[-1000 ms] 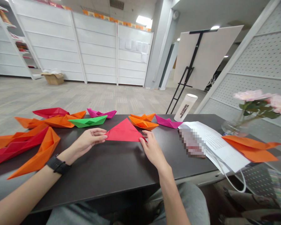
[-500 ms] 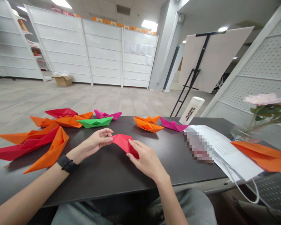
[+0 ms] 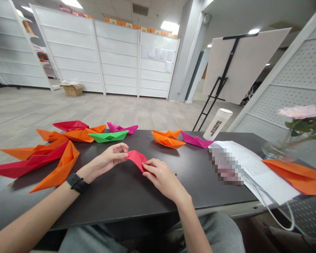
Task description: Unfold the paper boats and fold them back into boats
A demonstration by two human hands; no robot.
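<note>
A folded piece of red paper (image 3: 137,160) is held just above the dark table, between my two hands. My left hand (image 3: 112,157) pinches its left corner between thumb and fingers; a black band circles that wrist. At the paper's right end, my right hand (image 3: 163,177) grips the edge with thumb and fingertips, covering part of it. Beyond my left hand sits a green paper boat (image 3: 108,136), and an orange paper boat (image 3: 58,170) lies to the left of my left wrist.
Several red and orange boats (image 3: 31,160) crowd the left of the table (image 3: 116,200). Farther back stand magenta (image 3: 197,140) and orange boats (image 3: 168,141). To the right are a white cylinder (image 3: 218,123), printed sheets (image 3: 255,165), a white cable, folded orange paper (image 3: 297,175) and a flower vase (image 3: 276,149).
The right end of the red paper has drawn in and my right fingers have closed further over it. My left hand keeps its pinch. The view has shifted slightly.
</note>
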